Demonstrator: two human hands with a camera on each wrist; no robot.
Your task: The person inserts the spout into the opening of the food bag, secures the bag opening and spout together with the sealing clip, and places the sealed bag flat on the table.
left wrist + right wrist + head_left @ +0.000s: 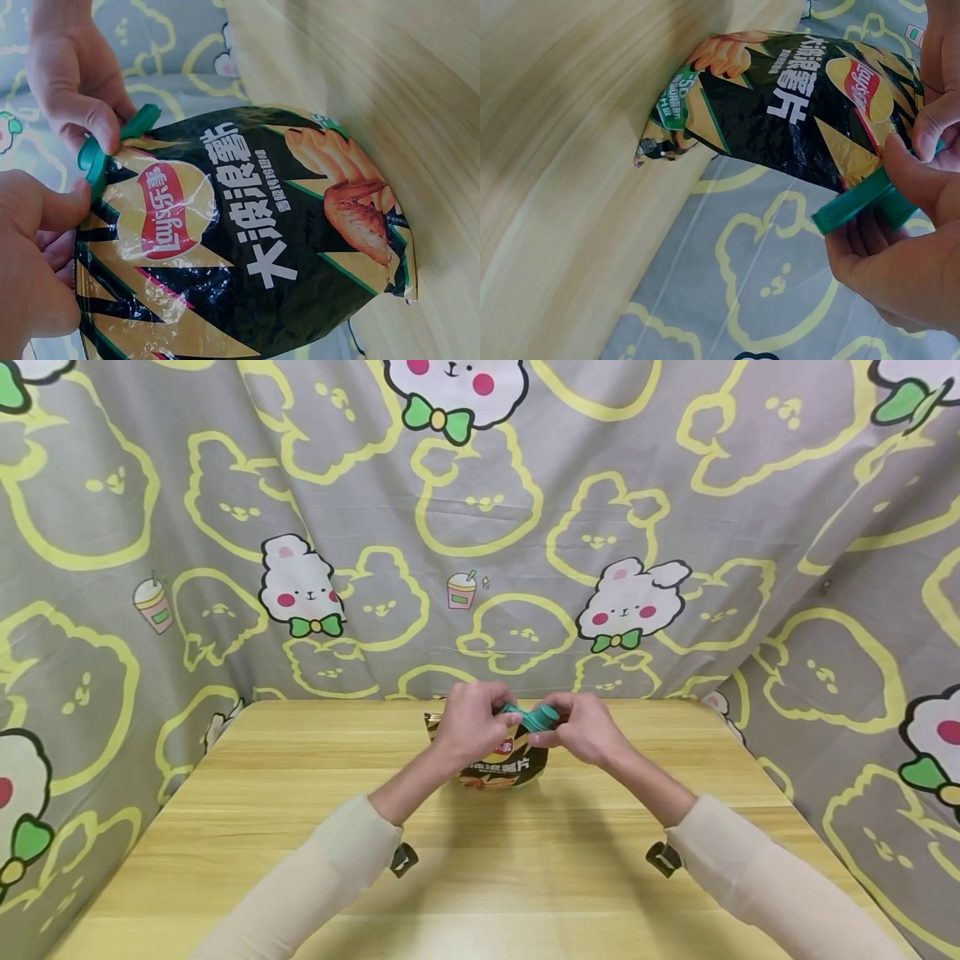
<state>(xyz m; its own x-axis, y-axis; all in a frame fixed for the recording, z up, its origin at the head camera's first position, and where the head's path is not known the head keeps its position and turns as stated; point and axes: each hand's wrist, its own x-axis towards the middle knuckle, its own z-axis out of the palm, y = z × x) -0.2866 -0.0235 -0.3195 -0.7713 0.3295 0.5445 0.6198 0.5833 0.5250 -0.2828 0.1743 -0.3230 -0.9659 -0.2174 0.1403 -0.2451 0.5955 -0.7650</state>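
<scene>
A black and gold Lay's potato chip bag point(501, 770) stands on the table, its top edge between both hands. Along that edge lies a green plastic bag clip point(538, 719) with a round spout-like part. My left hand point(467, 725) grips the top of the bag, the thumb on the clip's left end. With its thumb and fingers, my right hand point(587, 728) pinches the clip near the bag's right corner. In the right wrist view the clip point(855, 201) juts past the bag's edge. Whether the clip is fastened I cannot tell; fingers cover part of it.
The wooden table point(315, 827) reaches back to a grey curtain point(510, 543) with yellow cartoon outlines, which also hangs along both sides. Dark wrist-mounted devices sit below the sleeves point(337, 852).
</scene>
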